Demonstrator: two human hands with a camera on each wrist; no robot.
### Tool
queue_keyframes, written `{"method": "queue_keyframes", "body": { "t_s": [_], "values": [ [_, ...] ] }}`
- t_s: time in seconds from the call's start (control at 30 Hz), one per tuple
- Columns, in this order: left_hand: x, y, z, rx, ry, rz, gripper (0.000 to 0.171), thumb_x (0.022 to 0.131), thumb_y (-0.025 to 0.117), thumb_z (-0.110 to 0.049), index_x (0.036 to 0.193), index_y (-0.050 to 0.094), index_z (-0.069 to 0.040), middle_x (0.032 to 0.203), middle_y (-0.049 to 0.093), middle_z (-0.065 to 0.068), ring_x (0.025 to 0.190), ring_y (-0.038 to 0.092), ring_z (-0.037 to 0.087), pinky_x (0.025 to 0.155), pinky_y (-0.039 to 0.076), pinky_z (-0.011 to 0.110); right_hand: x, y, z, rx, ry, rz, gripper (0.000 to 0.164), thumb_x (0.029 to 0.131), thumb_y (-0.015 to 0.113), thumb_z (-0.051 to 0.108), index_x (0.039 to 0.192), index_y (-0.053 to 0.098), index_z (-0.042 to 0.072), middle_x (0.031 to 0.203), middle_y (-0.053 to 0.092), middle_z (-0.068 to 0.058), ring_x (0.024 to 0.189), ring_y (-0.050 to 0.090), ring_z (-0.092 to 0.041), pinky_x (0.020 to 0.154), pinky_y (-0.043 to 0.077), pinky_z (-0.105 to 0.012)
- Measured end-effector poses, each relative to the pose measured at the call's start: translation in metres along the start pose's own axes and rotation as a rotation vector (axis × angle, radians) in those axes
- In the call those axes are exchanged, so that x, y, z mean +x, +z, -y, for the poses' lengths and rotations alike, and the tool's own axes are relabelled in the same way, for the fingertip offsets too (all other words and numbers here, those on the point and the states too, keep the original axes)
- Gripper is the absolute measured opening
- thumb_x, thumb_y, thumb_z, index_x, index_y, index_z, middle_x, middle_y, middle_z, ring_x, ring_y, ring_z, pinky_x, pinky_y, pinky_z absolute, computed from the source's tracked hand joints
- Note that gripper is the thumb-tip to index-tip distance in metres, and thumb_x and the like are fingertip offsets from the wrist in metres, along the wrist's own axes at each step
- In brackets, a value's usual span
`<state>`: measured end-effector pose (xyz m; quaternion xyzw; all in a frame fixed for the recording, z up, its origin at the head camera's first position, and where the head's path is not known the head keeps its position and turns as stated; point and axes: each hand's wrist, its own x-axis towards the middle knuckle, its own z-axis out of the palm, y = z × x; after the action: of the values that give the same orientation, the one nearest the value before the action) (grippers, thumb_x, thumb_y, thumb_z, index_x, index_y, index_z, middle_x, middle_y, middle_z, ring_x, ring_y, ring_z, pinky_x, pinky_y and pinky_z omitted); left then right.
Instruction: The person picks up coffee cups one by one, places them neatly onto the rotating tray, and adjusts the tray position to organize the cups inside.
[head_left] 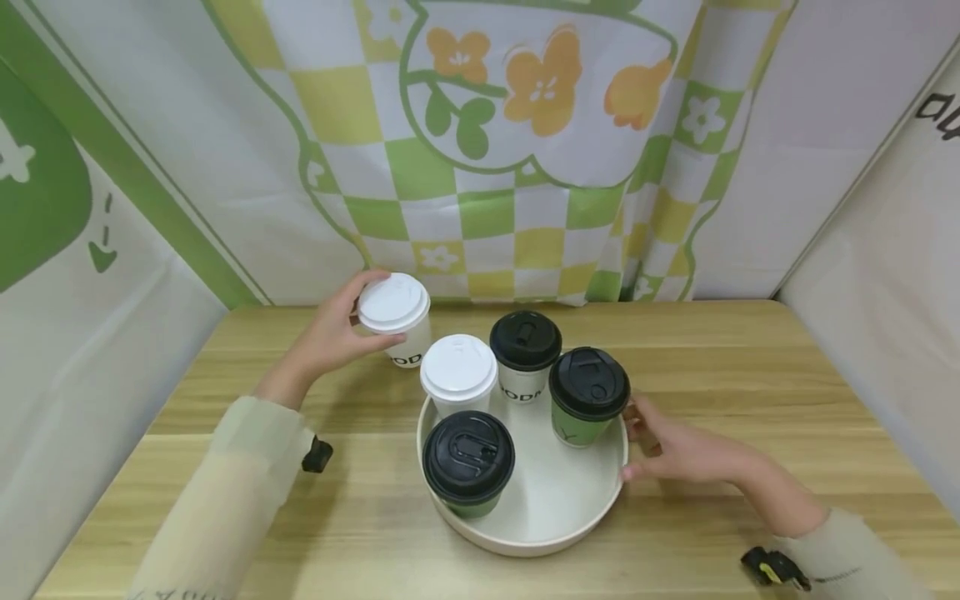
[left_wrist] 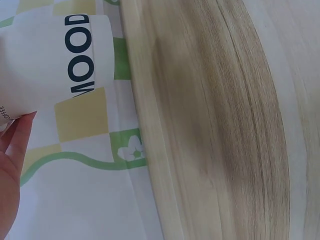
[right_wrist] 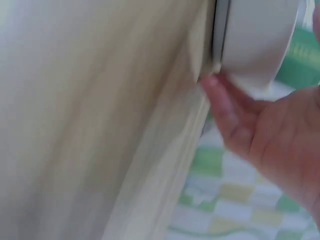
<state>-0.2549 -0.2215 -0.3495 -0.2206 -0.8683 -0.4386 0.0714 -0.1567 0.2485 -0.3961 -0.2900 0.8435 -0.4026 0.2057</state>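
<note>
My left hand (head_left: pixel 330 333) grips a white paper coffee cup (head_left: pixel 411 337) with a white lid, at the table's back edge. Its fingers and thumb lie around the cup, whose dark lettering shows in the left wrist view. On the round cream tray (head_left: pixel 555 508) stand another white-lidded cup (head_left: pixel 459 375), a white cup with a black lid (head_left: pixel 525 354), a green cup with a black lid (head_left: pixel 588 396) and a second green cup (head_left: pixel 468 462) at the front. My right hand (head_left: pixel 690 450) touches the tray's right side, its thumb low on the wall; its fingertips are partly hidden.
The wooden table (head_left: pixel 750 375) carries everything. Behind it hangs a checked cloth (head_left: pixel 487 217) with flowers, and white sheets (head_left: pixel 885 275) stand at both sides. Small black devices (head_left: pixel 318 455) sit at both sleeve cuffs.
</note>
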Motion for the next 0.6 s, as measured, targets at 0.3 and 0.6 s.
{"method": "queue_keyframes", "body": {
  "t_s": [0.3, 0.6],
  "values": [
    [-0.008, -0.006, -0.001, 0.018, -0.006, -0.006, 0.084, 0.076, 0.087, -0.016, 0.146, 0.041, -0.008, 0.147, 0.048, 0.017, 0.129, 0.052, 0.036, 0.105, 0.046, 0.057, 0.023, -0.047, -0.037, 0.199, -0.060, 0.165, 0.092, 0.092, 0.069, 0.008, 0.154, 0.004, -0.009, 0.139, 0.041, -0.041, 0.116, 0.059, -0.021, 0.098, 0.051, -0.029],
    [-0.016, -0.009, 0.004, 0.021, -0.033, -0.008, 0.082, 0.077, 0.086, -0.016, 0.146, 0.041, -0.009, 0.149, 0.047, 0.018, 0.129, 0.052, 0.037, 0.106, 0.045, 0.059, 0.043, -0.048, -0.034, 0.070, -0.019, 0.246, 0.106, 0.081, 0.081, 0.017, 0.155, 0.009, -0.008, 0.157, 0.022, -0.035, 0.142, 0.026, -0.056, 0.109, 0.038, -0.064]
  ]
}}
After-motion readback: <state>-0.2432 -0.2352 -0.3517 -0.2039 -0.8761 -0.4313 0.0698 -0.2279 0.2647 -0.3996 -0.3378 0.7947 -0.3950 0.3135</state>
